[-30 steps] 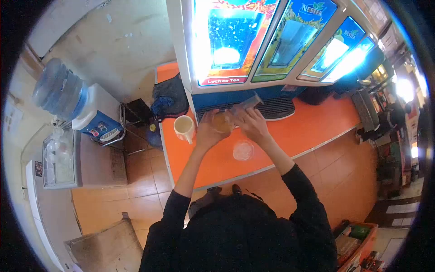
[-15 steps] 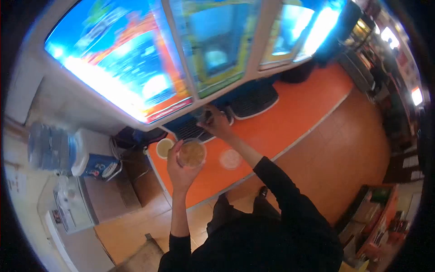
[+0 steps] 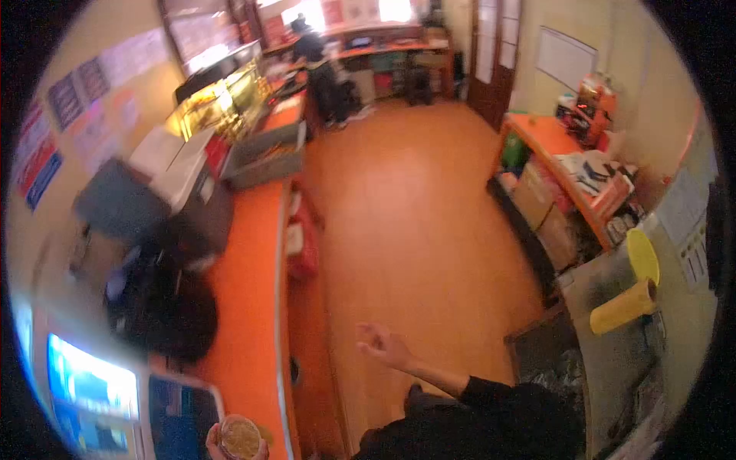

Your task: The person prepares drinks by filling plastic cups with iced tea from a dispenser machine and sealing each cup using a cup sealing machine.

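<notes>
Near the bottom edge, my left hand (image 3: 216, 443) is wrapped round a clear cup (image 3: 241, 438) of light-brown drink, seen from above. The cup is beside the front edge of the orange counter (image 3: 249, 307). My right hand (image 3: 383, 345) is out over the floor, away from the counter, with its fingers apart and nothing in it. The lit drink dispenser (image 3: 92, 379) shows at the lower left, partly cut off by the frame's edge.
A grey tray (image 3: 264, 162) and a white-lidded box (image 3: 180, 172) stand along the left counter. A person (image 3: 313, 61) in dark clothes is at the far end. At right are an orange shelf table (image 3: 548, 136) and a yellow roll (image 3: 622, 307) on a grey surface.
The view has swung right, from the dispenser to the room. My right hand has left the dispenser and moved over the floor. The cup is still in my left hand.
</notes>
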The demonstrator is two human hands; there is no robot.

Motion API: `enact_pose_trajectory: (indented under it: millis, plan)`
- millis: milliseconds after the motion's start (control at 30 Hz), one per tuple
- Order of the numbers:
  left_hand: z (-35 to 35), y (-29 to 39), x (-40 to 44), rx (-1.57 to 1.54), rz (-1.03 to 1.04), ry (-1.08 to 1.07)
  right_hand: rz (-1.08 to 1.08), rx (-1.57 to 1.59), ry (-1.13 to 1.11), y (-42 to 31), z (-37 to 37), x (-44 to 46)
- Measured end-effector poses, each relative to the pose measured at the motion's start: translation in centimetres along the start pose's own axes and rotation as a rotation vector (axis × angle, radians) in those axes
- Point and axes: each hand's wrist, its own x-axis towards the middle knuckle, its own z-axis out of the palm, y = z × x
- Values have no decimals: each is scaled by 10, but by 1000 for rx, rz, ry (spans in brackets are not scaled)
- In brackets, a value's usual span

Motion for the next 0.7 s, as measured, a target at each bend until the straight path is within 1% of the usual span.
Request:
enact_pose_trajectory:
  millis: [33, 100, 133, 200, 267, 300, 333, 367, 400, 433, 467, 533, 567, 600, 633, 667, 700]
  plan:
    - [40, 10, 28, -4, 32, -7, -2, -2, 51, 17, -47, 21]
    - [108, 10, 68, -15, 84, -36, 123, -62, 240, 55, -114, 44]
    - [148, 14, 89, -15, 100, -65, 152, -61, 284, 66, -150, 61]
    - [245, 24, 128, -11, 129, -122, 38, -95, 543, 107, -231, 108]
    - [356, 45, 175, -30, 189, -198, -37, -110, 684, 160, -315, 158]
    - [410, 70, 194, -23, 222, -242, 37, -88, 739, 179, -362, 175]
    - [456, 105, 216, -296, 109, -434, 110, -68, 792, 190, -402, 191]
    - [506, 124, 235, -302, 132, -469, 130, -44, 851, 206, -445, 204]
    - [562, 139, 254, -320, 210, -490, 143, -19, 913, 222, -490, 212]
    - [615, 156, 271, -342, 284, -510, 119, -81, 971, 248, -531, 216]
    - [669, 182, 291, -367, 307, -538, 92, -158, 1030, 269, -577, 219]
    - [766, 247, 319, -293, 375, -646, 212, -184, 1177, 268, -651, 214]
    - [812, 287, 329, -221, 260, -800, 206, -122, 1219, 283, -688, 207]
    - [870, 307, 338, -487, 35, -976, 194, -58, 1261, 295, -723, 201]
    - [927, 327, 347, -724, -238, -1101, 258, -140, 1303, 283, -760, 196]
    - [986, 346, 353, -800, -55, -1121, 257, -333, 1378, 293, -799, 192]
    - [1045, 365, 358, -885, 122, -1132, 283, -446, 1445, 310, -843, 184]
